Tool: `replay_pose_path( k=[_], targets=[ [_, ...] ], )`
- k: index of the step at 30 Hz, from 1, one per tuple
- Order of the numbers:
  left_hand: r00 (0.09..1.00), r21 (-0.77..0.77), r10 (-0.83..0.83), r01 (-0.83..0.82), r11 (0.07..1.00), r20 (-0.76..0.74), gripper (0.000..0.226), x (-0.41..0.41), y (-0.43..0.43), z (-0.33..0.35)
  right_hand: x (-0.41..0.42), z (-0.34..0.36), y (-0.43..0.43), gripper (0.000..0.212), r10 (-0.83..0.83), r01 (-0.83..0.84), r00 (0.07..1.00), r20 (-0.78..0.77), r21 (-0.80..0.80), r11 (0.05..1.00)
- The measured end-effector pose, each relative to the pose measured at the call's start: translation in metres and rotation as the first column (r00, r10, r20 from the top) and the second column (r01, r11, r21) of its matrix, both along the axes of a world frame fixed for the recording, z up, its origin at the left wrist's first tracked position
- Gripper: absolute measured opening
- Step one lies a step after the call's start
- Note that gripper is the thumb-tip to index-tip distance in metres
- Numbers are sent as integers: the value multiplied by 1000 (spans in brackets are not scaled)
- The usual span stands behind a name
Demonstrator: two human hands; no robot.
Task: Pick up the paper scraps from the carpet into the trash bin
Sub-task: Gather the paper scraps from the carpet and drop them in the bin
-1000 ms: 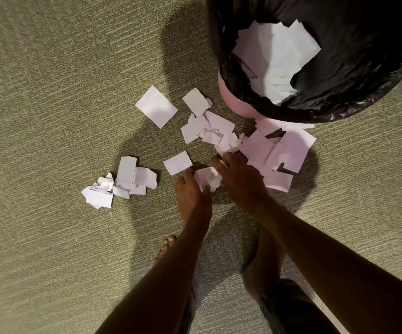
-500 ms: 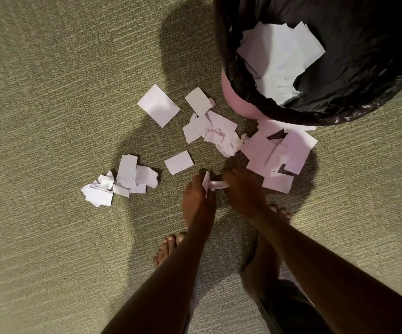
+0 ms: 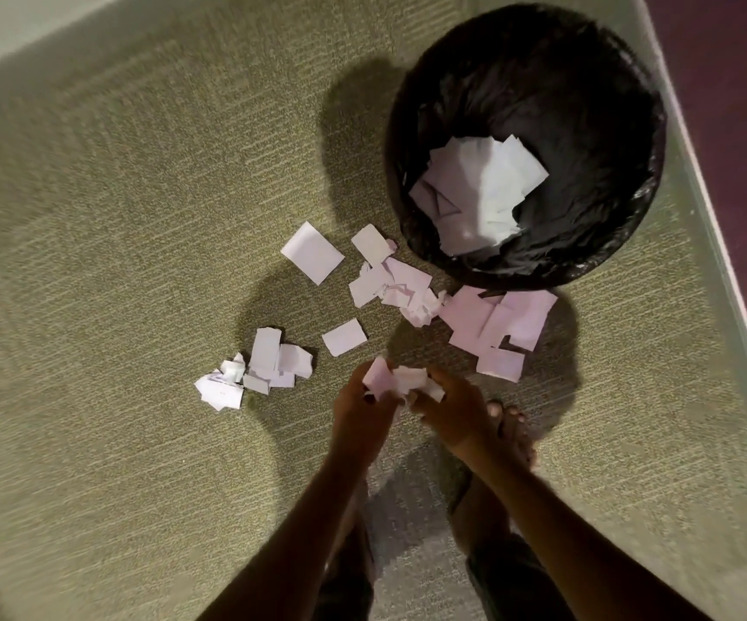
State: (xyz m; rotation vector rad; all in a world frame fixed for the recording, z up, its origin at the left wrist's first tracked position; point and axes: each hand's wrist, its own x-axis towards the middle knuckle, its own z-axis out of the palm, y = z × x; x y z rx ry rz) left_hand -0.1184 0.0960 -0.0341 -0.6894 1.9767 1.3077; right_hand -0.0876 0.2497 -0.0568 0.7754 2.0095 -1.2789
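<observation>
Both hands hold a small bunch of white paper scraps (image 3: 400,380) above the carpet. My left hand (image 3: 360,407) grips the bunch's left side, my right hand (image 3: 454,412) its right side. The round trash bin (image 3: 412,114) with a black liner stands at the upper right, with several paper pieces (image 3: 479,195) inside. Loose scraps lie on the carpet: a pile (image 3: 497,327) against the bin's front, a crumpled cluster (image 3: 389,280) left of it, two single sheets (image 3: 312,252) (image 3: 344,337), and a heap (image 3: 255,374) at the left.
The olive carpet (image 3: 116,262) covers the floor. A pale baseboard (image 3: 729,244) and dark wall run down the right side behind the bin. A pale edge shows at the top left. My bare right foot (image 3: 512,432) stands below the right hand.
Both hands have lifted off the carpet with the gathered scraps between them. The view has pulled back and up, showing the whole bin and the wall.
</observation>
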Motion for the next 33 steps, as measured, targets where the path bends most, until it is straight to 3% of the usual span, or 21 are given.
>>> replay_pose_path(
  k=[3,5,9,15,18,21,25,28,31,33],
  targets=[
    [990,-18,-103,102,995,-94,39,-16,3,36,-15,39,2,18,-63,63,998,-13,-46,997],
    [980,-12,-127,127,992,-152,34,-27,7,59,-28,71,7,28,-120,113,991,-63,-107,988],
    [967,-1,-138,141,990,-216,34,-49,17,105,-56,132,20,28,-198,165,970,-144,-217,962],
    [953,89,-71,102,991,-294,43,-97,47,164,-91,189,41,19,-476,402,864,-163,-344,849],
    [984,273,44,6,962,-174,37,-126,65,186,-109,207,55,23,-564,474,807,-173,-381,794],
    [995,491,98,-71,868,-30,33,-151,84,200,-126,216,65,26,-604,507,778,-175,-393,767],
    [995,564,96,-89,821,16,47,-168,103,204,-139,216,70,39,-683,566,722,-111,-473,675],
    [982,608,166,-187,771,91,43,-170,108,204,-142,213,71,48,-728,611,682,-70,-494,619],
    [969,635,218,-242,734,117,49,-166,106,204,-139,209,70,43,-768,645,636,-84,-488,588],
    [964,630,225,-263,730,142,48,-159,101,203,-133,205,68,36,-761,639,634,-135,-463,614]
  ],
)
